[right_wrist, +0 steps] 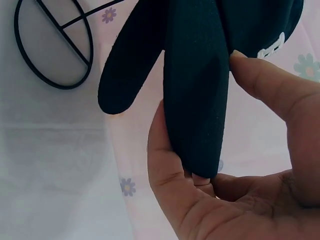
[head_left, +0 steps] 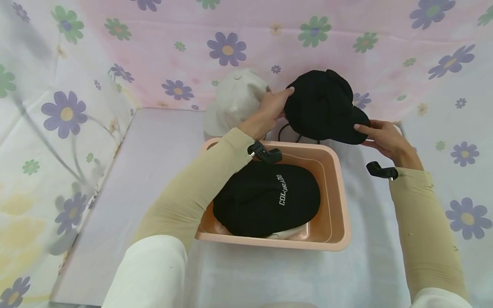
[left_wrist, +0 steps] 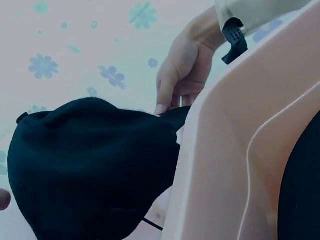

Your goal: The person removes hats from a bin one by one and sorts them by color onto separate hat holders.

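A black baseball cap [head_left: 317,105] is held up behind the bin between both hands. My left hand [head_left: 272,105] pinches its left edge, thumb on the near side; in the left wrist view only a fingertip [left_wrist: 4,199] shows. My right hand [head_left: 385,136] grips the brim on the right, thumb on one face and fingers on the other, as the right wrist view shows [right_wrist: 250,155]. White stitching [right_wrist: 271,46] appears on the crown. In the peach bin [head_left: 340,205] lies another black cap [head_left: 265,201] lettered COLORADO, over something pale [head_left: 286,233].
A white cap [head_left: 239,100] sits upright behind the bin, partly hidden by my left hand. Below the held cap is a black wire stand with a round base [right_wrist: 90,55]. Flowered cloth walls [head_left: 227,49] enclose the pale tabletop [head_left: 154,149] at the back and sides.
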Available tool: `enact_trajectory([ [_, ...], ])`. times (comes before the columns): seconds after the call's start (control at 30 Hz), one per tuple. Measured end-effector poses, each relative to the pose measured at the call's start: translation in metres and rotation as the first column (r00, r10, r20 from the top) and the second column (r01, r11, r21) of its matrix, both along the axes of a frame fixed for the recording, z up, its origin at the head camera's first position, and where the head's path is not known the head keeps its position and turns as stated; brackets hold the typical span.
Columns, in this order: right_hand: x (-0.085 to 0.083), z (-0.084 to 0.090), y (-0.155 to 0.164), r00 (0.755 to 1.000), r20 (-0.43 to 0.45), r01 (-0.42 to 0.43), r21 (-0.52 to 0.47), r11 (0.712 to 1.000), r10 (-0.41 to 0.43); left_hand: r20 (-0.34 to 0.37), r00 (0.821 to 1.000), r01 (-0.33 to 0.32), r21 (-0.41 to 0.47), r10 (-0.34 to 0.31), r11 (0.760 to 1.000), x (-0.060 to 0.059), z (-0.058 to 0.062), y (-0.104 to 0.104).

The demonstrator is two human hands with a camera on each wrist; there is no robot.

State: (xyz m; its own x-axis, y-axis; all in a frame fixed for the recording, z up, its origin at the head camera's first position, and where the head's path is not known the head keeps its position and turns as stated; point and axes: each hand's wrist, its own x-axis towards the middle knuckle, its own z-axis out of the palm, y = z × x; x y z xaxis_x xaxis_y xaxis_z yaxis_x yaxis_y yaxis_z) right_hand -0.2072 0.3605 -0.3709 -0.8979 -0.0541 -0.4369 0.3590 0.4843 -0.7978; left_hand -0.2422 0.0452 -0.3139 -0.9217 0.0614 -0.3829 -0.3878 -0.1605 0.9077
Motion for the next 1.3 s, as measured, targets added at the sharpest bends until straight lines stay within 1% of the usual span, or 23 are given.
enact_trajectory([
  [0.17, -0.001, -0.003, -0.002, 1.0, -0.008, 0.0, -0.011, 1.0, 0.0, 0.098, 0.993, 0.065, 0.002, -0.065, 0.998, -0.003, -0.001, -0.003],
  [0.23, -0.001, -0.004, -0.003, 1.0, -0.009, -0.003, -0.011, 1.0, 0.003, 0.113, 0.991, 0.078, -0.012, -0.076, 0.997, -0.004, -0.001, -0.004],
  [0.33, -0.002, -0.004, -0.004, 1.0, -0.014, -0.013, -0.001, 1.0, 0.013, 0.117, 0.99, 0.076, -0.018, -0.074, 0.997, -0.004, 0.0, -0.005],
  [0.47, -0.001, -0.004, -0.004, 0.999, -0.034, -0.024, 0.023, 0.999, 0.025, 0.088, 0.994, 0.058, 0.006, -0.058, 0.998, -0.003, -0.001, -0.004],
  [0.57, -0.001, -0.002, -0.003, 0.999, -0.049, -0.018, 0.032, 0.999, 0.02, 0.036, 0.998, 0.048, 0.028, -0.048, 0.998, -0.004, -0.003, -0.003],
  [0.63, -0.001, 0.0, -0.003, 0.998, -0.057, -0.01, 0.038, 0.999, 0.013, -0.005, 0.998, 0.057, 0.035, -0.056, 0.998, -0.004, -0.005, -0.003],
  [0.77, -0.002, 0.005, -0.004, 0.998, -0.055, 0.009, 0.059, 0.998, -0.006, -0.068, 0.994, 0.086, -0.021, -0.087, 0.996, -0.004, -0.007, -0.002],
  [0.87, -0.004, 0.006, -0.006, 0.998, -0.052, 0.024, 0.08, 0.997, -0.02, -0.077, 0.99, 0.11, -0.113, -0.119, 0.988, -0.004, -0.009, -0.003],
  [1.0, -0.008, 0.004, -0.009, 0.998, -0.053, 0.038, 0.096, 0.995, -0.033, -0.082, 0.985, 0.131, -0.201, -0.15, 0.971, -0.005, -0.011, -0.002],
  [1.13, -0.011, 0.004, -0.01, 0.998, -0.052, 0.036, 0.102, 0.994, -0.031, -0.097, 0.983, 0.128, -0.225, -0.153, 0.966, -0.005, -0.016, -0.001],
  [1.3, -0.014, 0.003, -0.008, 0.999, -0.045, 0.022, 0.103, 0.994, -0.018, -0.103, 0.982, 0.128, -0.231, -0.155, 0.964, -0.003, -0.02, -0.001],
])
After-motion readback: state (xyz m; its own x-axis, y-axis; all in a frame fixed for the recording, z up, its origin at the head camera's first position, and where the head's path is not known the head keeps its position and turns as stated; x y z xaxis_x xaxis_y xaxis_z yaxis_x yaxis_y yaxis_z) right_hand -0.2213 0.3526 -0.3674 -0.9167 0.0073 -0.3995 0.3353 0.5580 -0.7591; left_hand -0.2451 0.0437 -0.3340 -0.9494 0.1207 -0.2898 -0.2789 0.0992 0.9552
